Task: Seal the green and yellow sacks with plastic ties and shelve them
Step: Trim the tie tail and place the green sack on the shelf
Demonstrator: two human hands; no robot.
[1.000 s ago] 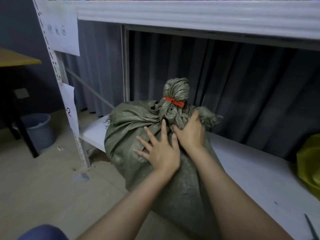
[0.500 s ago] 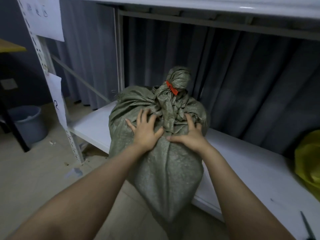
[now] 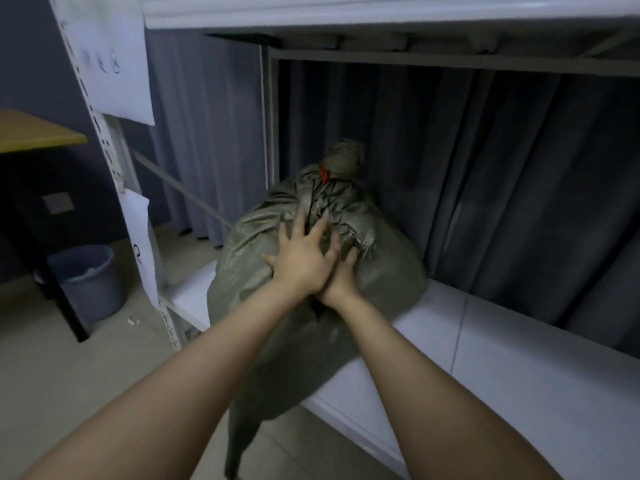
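**Hands flat on sack at shelf edge**

Left hand [image 3: 304, 261] spread flat on bulging green woven sack [image 3: 381, 271], overlapping right hand [image 3: 341, 282] pressed beside it. Neck knotted, cinched by red plastic tie [image 3: 323, 174]. Sack partly on white metal shelf board [image 3: 519, 368], lower end overhanging the edge.
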